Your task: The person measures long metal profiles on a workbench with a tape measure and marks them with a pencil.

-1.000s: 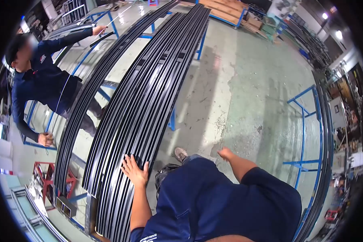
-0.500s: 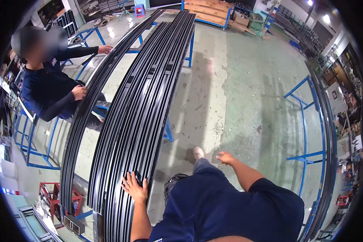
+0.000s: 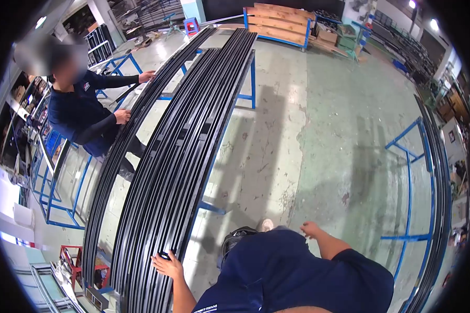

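Observation:
A bundle of long black profiles (image 3: 177,156) lies side by side in front of me, running away to the far end. At its near right side, my left hand (image 3: 168,266) rests on the profiles with its fingers apart. A dark patch shows between its thumb and fingers; whether that is a separate piece I cannot make out. My right hand (image 3: 310,229) hangs over the floor, away from the profiles, its fingers curled with nothing visible in them.
Across a second row of black profiles (image 3: 117,156), a co-worker (image 3: 83,109) has both hands at its edge. Blue metal stands (image 3: 247,96) carry the profiles. A blue rack (image 3: 408,193) with long bars stands right. A wooden-sided cart (image 3: 277,28) is at the back.
My view has shifted, so the profiles and the co-worker appear lower and farther right. My left hand appears lower and turned, still on the profiles. My right hand remains over the floor.

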A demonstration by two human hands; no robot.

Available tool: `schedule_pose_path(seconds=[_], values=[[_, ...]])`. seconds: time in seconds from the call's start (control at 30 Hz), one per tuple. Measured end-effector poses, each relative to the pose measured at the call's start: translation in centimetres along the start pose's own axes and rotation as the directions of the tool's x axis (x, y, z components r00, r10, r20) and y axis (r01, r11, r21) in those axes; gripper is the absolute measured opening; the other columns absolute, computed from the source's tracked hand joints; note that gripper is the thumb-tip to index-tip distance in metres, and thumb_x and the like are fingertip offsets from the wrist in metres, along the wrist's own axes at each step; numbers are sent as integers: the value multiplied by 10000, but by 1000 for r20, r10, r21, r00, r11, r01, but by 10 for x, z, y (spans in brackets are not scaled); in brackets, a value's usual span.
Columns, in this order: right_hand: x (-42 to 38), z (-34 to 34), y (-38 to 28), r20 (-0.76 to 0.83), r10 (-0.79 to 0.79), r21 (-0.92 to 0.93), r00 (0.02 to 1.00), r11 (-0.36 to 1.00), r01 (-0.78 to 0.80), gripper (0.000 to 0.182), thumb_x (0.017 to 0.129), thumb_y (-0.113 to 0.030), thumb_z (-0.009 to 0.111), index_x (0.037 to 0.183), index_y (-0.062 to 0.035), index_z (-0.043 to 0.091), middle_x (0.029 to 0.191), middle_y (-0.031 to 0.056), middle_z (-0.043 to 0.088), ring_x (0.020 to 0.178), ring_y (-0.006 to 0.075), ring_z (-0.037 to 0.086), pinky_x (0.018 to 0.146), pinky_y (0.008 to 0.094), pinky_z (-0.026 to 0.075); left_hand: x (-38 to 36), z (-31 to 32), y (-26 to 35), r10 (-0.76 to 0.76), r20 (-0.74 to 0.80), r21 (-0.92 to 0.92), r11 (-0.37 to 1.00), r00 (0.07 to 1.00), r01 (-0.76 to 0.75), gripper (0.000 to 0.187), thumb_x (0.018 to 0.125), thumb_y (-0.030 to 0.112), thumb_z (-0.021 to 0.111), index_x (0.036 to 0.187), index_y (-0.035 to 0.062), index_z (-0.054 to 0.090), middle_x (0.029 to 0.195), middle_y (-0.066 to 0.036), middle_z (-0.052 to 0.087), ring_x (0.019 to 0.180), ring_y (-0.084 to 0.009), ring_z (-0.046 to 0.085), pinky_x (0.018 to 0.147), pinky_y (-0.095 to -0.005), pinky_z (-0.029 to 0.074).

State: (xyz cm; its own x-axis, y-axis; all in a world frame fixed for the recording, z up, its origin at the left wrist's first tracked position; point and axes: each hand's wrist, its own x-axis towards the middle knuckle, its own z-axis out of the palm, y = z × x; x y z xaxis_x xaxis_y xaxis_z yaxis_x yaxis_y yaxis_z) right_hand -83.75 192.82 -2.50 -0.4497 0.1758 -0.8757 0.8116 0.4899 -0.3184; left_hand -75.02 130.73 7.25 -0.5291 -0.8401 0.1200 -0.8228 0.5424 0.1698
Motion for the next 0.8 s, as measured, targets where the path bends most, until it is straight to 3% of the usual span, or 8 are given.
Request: schedule_pose_path(seconds=[0.13,0.23,0.3,0.43,0.53,0.73,0.77,0.8], values=[[15,-71,-6,-20,31,-176,999,984,-34,531,893,-307,631,1354,-63,528,1048,144,680,812,294,709,626,466,550,3,15,73,-37,12,34,999,999,37,730,952,602,480,1490,122,367,1590,-143,276,1466,-402,208,1128,-623,197],[30,-112,-31,-141,11,-99,990,995,-25,512,883,-290,627,1335,-63,544,1031,137,684,794,279,706,611,445,541,8,18,130,-80,39,40,996,996,78,741,952,637,439,1493,136,366,1600,-126,260,1472,-390,196,1133,-612,193],[45,-126,-47,-168,-10,137,986,990,33,514,877,-275,630,1341,-71,542,1015,133,687,759,265,697,594,412,530,13,12,167,-138,43,107,985,990,133,748,952,657,404,1488,136,374,1600,-117,259,1471,-385,198,1145,-576,206],[60,-135,-79,-213,-40,158,976,985,75,493,873,-265,631,1320,-69,564,1008,130,687,730,262,687,585,397,523,19,18,193,-277,-66,169,944,959,284,747,947,657,404,1466,120,400,1582,-106,293,1475,-356,206,1157,-505,241],[72,-128,-102,-182,-8,196,983,980,44,454,871,-262,634,1271,-50,602,1026,134,690,749,256,689,596,388,527,19,23,189,-262,-87,194,942,961,275,702,964,612,402,1454,110,409,1577,-101,304,1477,-352,209,1147,-510,258],[126,-159,-112,-11,-84,-25,996,996,84,516,892,-289,648,1337,-43,562,1054,117,698,792,241,706,597,420,549,21,23,188,-282,-46,302,910,958,283,650,995,563,373,1468,119,379,1588,-97,292,1469,-343,238,1131,-498,290],[157,-176,-102,56,-264,-140,963,953,269,455,899,-289,632,1268,-26,594,1017,121,698,770,248,707,591,426,556,21,25,187,-281,-56,307,908,958,284,654,995,565,372,1472,116,375,1588,-97,294,1471,-340,235,1133,-494,290],[138,-193,-139,69,-199,-177,978,962,208,368,907,-294,605,1143,-12,620,945,129,690,725,259,705,563,433,559,22,27,185,-278,-65,317,905,958,284,659,996,566,371,1475,114,371,1587,-98,297,1472,-338,232,1134,-490,289]])
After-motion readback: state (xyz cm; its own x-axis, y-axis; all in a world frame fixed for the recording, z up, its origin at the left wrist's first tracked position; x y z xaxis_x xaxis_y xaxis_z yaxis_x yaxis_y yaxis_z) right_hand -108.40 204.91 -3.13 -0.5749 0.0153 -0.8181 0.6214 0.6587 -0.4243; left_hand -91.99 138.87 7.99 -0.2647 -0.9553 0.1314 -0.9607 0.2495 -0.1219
